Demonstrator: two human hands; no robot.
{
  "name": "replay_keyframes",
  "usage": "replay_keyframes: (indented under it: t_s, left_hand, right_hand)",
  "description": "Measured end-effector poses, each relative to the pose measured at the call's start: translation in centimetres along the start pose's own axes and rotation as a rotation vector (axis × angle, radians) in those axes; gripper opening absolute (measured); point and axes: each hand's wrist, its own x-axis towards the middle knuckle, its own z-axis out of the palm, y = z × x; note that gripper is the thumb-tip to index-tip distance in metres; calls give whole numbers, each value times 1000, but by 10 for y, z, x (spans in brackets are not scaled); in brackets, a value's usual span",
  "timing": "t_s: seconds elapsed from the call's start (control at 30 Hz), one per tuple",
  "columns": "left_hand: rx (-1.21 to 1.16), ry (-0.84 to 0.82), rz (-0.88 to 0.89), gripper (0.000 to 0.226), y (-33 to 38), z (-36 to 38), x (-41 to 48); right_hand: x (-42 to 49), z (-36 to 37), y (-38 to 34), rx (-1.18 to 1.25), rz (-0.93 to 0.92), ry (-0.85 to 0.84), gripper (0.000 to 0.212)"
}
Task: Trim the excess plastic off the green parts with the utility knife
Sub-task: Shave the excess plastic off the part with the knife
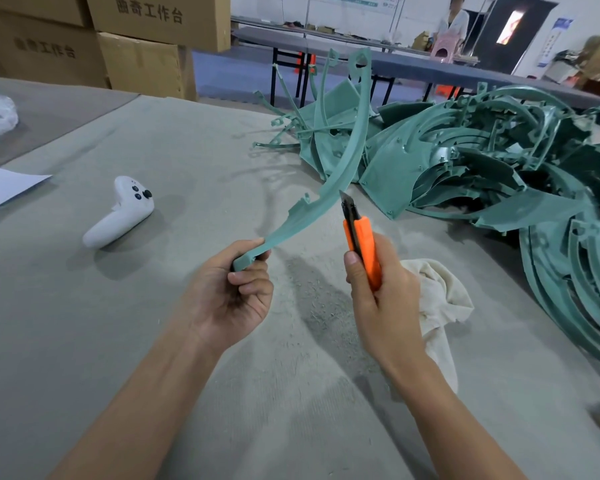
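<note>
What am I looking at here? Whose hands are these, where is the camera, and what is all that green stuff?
There is no machine here: these are a person's two bare hands, filmed by one camera worn on the head, looking forward and down. The left hand grips the near end of a long curved green part. The right hand holds an orange utility knife, blade out, by the part's edge. On the grey table lie a pile of green parts, a white controller, a pale cloth and fine shavings.

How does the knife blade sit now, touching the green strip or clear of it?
Cannot tell. In the head view the knife blade tip meets the green strip at its right edge with no visible gap, but depth is unclear.
</note>
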Motion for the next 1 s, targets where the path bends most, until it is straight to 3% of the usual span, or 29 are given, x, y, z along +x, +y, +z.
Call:
replay_keyframes:
  t_s: [0.1, 0.2, 0.37, 0.67, 1.0]
  left_hand:
    - [-39, -21, -12, 31, -4, 0, -1]
    - [-29, 25, 13, 16, -6, 2, 0]
    - [-28, 57, 50, 9, -7, 5, 0]
    - [-77, 69, 92, 9, -3, 4, 2]
    - [20, 63, 45, 9, -5, 6, 0]
  right_hand:
    - [-3, 4, 1, -60, -13, 34, 8]
    - [-3, 7, 3, -122, -19, 79, 25]
    - [-7, 9, -3, -249, -143, 86, 35]
    - [-17, 15, -10, -87, -199, -113, 36]
    - [8, -4, 11, -121, -106, -2, 30]
